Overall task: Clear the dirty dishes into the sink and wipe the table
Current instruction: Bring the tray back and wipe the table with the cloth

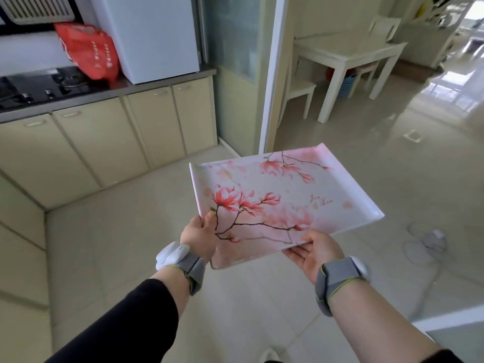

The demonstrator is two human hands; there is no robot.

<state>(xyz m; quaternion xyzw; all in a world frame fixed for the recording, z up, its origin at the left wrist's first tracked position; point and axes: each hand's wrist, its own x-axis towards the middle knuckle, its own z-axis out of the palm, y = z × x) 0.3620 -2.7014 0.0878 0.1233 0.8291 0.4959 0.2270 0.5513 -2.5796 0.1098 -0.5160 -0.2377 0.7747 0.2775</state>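
Observation:
A rectangular white and pink tray (285, 195) printed with magnolia flowers is held level in front of me, over the tiled floor, with nothing on it. My left hand (200, 235) grips its near left corner, thumb on top and fingers underneath. My right hand (314, 251) holds its near edge from below, thumb on the rim. A white dining table (351, 52) stands in the room beyond the doorway at the upper right. No sink or dishes are in view.
Kitchen cabinets (104, 142) run along the left under a counter with a black gas hob (44, 86), a red bag (90, 52) and a white appliance (154, 35). A white door frame (272, 74) divides the kitchen from the dining room. A fan (429, 243) lies on the floor at right.

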